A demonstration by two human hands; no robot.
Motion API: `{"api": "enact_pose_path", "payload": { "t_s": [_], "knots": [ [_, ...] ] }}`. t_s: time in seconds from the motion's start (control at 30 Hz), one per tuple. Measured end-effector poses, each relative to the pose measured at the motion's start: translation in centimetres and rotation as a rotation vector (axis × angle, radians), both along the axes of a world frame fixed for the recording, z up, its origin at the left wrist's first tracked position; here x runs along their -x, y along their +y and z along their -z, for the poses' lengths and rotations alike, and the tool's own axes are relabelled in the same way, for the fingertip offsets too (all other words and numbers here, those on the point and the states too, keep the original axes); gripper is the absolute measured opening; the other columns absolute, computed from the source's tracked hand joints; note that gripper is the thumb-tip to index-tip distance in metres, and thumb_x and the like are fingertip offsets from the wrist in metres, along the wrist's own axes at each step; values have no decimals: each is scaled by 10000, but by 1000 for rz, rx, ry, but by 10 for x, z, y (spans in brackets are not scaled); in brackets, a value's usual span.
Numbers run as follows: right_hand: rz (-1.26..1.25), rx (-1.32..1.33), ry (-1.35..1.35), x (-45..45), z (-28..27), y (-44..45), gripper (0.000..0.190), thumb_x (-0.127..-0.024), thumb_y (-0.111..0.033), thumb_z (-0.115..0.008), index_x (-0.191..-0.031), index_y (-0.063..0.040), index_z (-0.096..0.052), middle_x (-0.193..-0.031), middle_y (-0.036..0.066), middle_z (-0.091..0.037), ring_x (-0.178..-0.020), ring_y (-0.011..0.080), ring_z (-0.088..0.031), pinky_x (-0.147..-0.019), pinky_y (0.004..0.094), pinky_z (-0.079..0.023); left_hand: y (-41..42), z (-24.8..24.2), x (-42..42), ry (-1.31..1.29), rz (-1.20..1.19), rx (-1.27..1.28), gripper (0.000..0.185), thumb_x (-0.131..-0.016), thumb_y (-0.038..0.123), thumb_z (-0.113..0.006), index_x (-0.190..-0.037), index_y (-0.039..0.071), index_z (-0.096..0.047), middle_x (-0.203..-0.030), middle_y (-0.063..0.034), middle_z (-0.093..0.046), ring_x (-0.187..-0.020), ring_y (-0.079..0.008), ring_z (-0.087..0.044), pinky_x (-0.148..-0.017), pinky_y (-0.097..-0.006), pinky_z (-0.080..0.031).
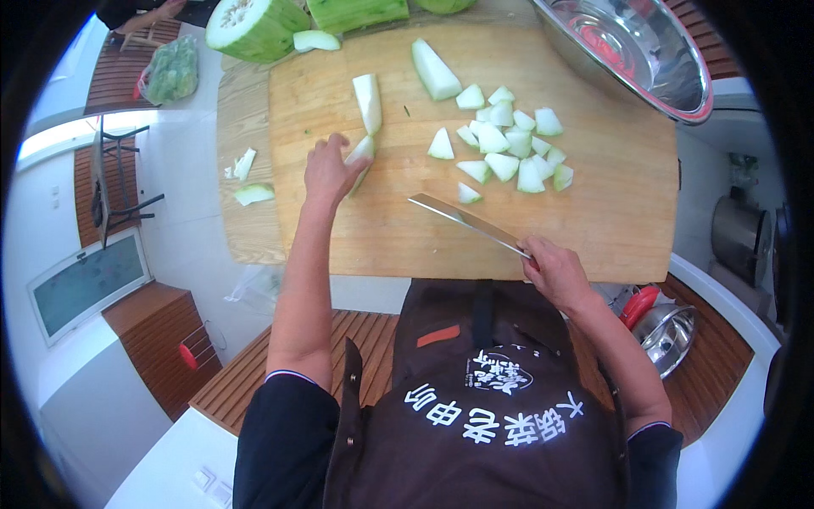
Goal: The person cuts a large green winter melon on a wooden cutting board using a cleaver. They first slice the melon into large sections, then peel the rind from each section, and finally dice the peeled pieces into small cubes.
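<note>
My left hand (331, 167) touches a pale wedge of winter melon (360, 159) on the wooden cutting board (381, 242), its fingers partly spread over it; whether it grips the wedge is unclear. Another wedge (367, 102) lies end to end beyond that one. In my right hand (554, 267) is the handle of a cleaver (467, 219), its blade pointing left, low over or on the board. Many cut chunks (502, 140) with green-edged skin are scattered right of centre, and a longer wedge (434, 70) lies behind them.
At the back left stand a large cut winter melon (254, 32) and a green melon piece (356, 13). A steel basin (636, 51) is at the back right. Scraps (254, 193) lie left of the board on the wooden table (245, 127). Another person's arm (149, 16) shows at the top left.
</note>
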State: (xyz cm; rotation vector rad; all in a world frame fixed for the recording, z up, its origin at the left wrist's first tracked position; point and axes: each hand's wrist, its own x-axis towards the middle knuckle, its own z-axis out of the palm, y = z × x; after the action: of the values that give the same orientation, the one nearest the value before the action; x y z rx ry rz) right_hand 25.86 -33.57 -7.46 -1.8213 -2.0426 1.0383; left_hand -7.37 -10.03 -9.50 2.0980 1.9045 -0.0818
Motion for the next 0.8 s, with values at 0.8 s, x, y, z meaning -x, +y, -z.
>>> {"api": "enact_pose_path", "payload": {
  "t_s": [0.8],
  "knots": [
    [287,103,147,-13,20,10,153,-902,-126,-645,-1018,-42,-590,-694,173,-573,-672,376,-619,-629,457,-483,-73,37,18,-193,174,114,510,-747,326,-852,-999,49,-507,-1019,-167,-578,-944,-396,-602,-772,-473,-516]
  ]
}}
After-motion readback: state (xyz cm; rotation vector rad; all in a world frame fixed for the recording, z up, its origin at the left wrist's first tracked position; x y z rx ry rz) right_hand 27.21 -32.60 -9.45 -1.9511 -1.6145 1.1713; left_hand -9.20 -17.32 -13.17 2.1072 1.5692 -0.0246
